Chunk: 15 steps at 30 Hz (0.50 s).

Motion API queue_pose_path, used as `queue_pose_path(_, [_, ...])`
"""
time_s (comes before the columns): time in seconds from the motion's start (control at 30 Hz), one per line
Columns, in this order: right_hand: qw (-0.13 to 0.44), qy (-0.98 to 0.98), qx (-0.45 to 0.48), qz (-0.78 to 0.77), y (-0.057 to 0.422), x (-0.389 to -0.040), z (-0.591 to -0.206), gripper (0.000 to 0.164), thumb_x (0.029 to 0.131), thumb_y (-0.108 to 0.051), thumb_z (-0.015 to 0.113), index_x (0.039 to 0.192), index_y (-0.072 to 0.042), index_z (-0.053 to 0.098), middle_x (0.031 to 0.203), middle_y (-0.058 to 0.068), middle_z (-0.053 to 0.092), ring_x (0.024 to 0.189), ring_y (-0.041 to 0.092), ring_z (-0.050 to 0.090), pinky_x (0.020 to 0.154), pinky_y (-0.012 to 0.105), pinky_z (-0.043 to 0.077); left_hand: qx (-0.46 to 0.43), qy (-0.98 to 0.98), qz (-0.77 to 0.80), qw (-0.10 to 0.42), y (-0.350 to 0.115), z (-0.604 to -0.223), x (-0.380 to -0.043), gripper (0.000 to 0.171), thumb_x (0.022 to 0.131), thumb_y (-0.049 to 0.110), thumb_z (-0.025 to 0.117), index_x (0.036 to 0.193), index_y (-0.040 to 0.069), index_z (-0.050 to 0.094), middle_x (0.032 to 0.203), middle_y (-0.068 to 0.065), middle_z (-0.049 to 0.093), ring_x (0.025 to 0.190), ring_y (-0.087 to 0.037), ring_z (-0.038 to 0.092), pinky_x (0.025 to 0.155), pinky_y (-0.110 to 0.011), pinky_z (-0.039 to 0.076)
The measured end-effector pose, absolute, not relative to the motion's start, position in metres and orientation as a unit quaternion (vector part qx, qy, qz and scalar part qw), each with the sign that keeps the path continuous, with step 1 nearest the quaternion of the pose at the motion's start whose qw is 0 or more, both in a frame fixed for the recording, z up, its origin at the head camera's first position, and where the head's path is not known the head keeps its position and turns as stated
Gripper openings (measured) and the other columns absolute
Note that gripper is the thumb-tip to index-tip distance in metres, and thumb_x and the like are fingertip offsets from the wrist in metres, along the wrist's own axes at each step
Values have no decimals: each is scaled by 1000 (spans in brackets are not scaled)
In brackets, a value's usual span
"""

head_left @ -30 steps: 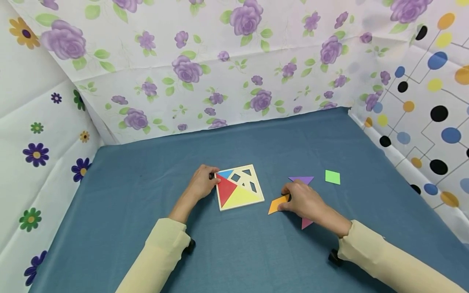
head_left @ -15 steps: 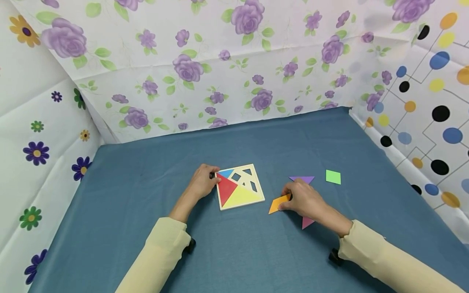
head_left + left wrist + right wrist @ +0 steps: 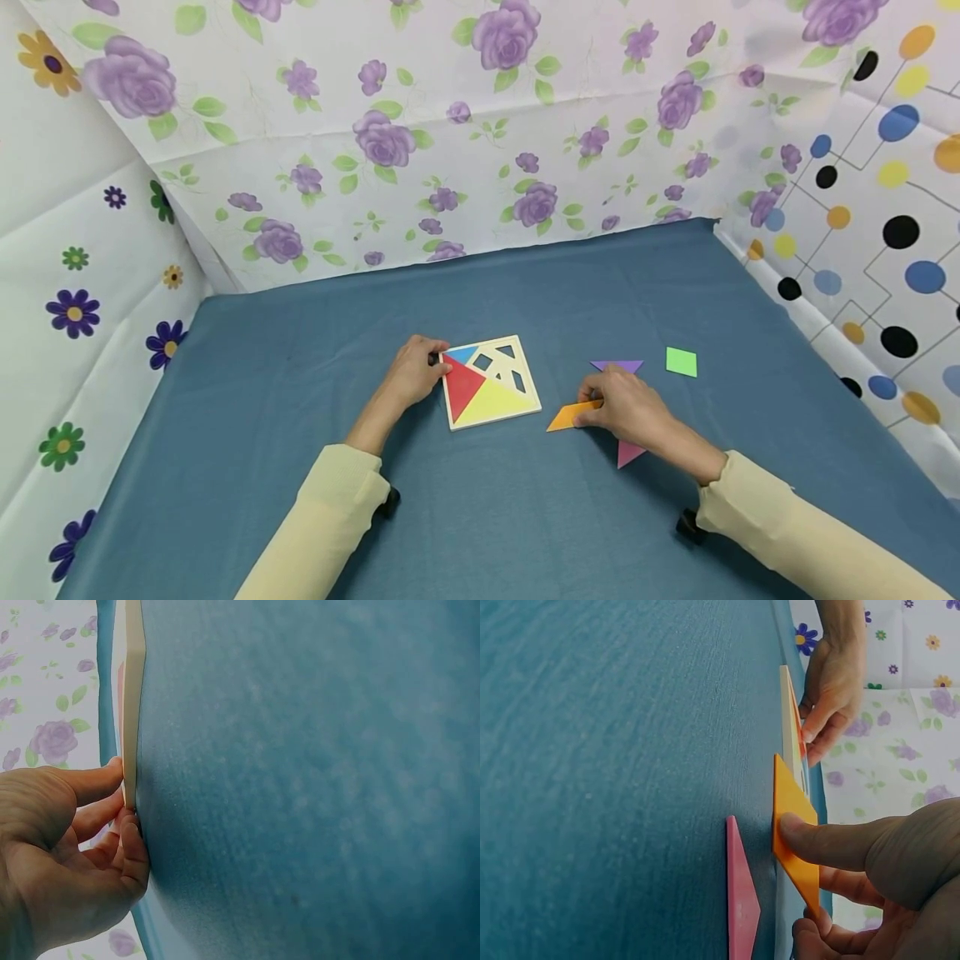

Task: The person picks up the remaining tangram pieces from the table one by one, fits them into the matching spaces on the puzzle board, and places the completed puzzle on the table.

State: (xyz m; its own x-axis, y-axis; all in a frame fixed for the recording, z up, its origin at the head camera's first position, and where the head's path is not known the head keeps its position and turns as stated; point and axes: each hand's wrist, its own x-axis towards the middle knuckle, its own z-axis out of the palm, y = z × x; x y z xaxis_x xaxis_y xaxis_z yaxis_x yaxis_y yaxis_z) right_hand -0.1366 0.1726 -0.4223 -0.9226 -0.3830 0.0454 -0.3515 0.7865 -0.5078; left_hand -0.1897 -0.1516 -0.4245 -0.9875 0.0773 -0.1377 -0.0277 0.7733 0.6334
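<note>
My left hand (image 3: 411,375) grips the left edge of a square wooden tangram tray (image 3: 505,406), thumb on top and fingers at the corner. A red triangle (image 3: 462,387), a yellow triangle (image 3: 491,403) and a small blue triangle (image 3: 462,354) lie in the tray; several cut-outs show cloth beneath. To its right, my right hand (image 3: 628,406) pinches an orange parallelogram piece (image 3: 793,825) between thumb and fingers, raised off the cloth and tilted in the right wrist view. A purple triangle (image 3: 618,366) and a pink triangle (image 3: 740,900) lie partly hidden around that hand.
A green square piece (image 3: 681,362) lies to the right on the blue cloth (image 3: 330,333). Floral sheets (image 3: 465,167) close off the back and left, and a dotted sheet (image 3: 862,275) stands along the right side.
The orange piece has turned and tilted a little in my right hand, which has shifted slightly to the right. The left hand and the tray have stayed in place.
</note>
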Motion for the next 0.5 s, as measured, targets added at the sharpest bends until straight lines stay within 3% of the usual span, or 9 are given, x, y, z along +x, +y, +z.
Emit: queue_pose_path(0.5, [72,922,-205,-321,177,-136,-420,18,83,-14,88,79,-13,71,73,-6,62,63,11,52,57,28,44,9,938,335,84,-151,-423,-190,41,102,14,67,141,2,62,134,-18,53,112,-30,51,95,-44,48])
